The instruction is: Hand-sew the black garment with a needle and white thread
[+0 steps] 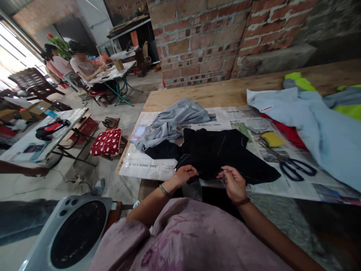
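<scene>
Wooden plank table [225,92], newspaper sheets [152,167] spread on top. Black fabric garment [222,150] flat on newspaper, near edge. Left hand [183,175] fingers pinched on garment hem; right hand [234,182] fingers pinched on same hem. Black-handled scissors [296,167] lying right, apart.

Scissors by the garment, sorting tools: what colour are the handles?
Black handles on the scissors, seen in the head view.

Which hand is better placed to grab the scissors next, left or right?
Right. The scissors lie on the newspaper to the right of the black garment, nearer the right hand. The left hand would probably have to cross over.
</scene>
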Demonstrator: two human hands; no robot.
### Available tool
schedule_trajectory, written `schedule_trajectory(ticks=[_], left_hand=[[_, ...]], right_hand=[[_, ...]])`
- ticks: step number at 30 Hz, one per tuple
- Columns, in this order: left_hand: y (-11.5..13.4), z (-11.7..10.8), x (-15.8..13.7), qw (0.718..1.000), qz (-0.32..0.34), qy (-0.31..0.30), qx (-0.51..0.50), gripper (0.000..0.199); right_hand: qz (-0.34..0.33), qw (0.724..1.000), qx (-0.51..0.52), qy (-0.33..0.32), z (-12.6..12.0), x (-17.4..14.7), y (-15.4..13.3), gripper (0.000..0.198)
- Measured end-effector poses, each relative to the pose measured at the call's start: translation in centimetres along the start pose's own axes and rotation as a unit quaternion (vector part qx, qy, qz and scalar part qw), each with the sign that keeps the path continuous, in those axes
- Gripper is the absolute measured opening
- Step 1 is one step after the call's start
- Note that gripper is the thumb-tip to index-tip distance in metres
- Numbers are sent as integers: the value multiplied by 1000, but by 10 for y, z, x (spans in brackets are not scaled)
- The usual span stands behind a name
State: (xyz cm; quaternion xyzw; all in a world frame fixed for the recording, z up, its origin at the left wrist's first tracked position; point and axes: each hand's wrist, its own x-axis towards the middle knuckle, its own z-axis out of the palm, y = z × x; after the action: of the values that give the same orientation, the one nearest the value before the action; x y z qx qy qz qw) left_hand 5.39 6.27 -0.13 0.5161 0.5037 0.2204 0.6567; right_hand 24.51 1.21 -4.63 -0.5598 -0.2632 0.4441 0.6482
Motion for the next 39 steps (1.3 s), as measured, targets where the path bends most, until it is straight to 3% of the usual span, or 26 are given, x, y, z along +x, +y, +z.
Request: schedule_trajectory(ticks=[4,8,12,19,22,24,27,29,33,36,38,39], left_hand=[[3,4,-5,998,46,-21,-26,19],[3,8,-4,998,50,21,-18,12],[5,4,-2,998,26,47,-22,12],[15,-7,-10,987,-29,-14,-157,21],[16,-7,-12,982,-43,-12,-181,23],[15,-7,-12,983,-46,-8,-176,24],[13,-6,-12,986,-46,-11,-159,23],[12,-5,-12,988,-47,-13,-147,22],[12,-3,-14,991,-31,-11,-126,20],[11,-4,-16,994,-18,-8,-109,18],[10,-4,-18,995,-14,-8,-97,17],[10,-5,-19,996,-12,-9,-91,17]], right_hand=[[-11,1000,-12,-8,0,-1,1,23],[-12,1000,-18,-11,1,-2,1,23],[-8,999,-31,-7,-1,-5,-2,22],[-13,993,-114,-29,-13,-8,-4,29],[-10,981,-175,-83,-23,-17,-9,38],[-12,964,-210,-163,-29,-26,-17,37],[-101,918,-268,-274,-28,-37,-36,28],[-198,877,-328,-290,-19,-38,-47,30],[-325,758,-478,-302,13,-30,-57,28],[-365,652,-586,-314,32,-24,-53,18],[-365,613,-620,-328,38,-22,-47,13],[-359,608,-625,-332,40,-20,-43,11]])
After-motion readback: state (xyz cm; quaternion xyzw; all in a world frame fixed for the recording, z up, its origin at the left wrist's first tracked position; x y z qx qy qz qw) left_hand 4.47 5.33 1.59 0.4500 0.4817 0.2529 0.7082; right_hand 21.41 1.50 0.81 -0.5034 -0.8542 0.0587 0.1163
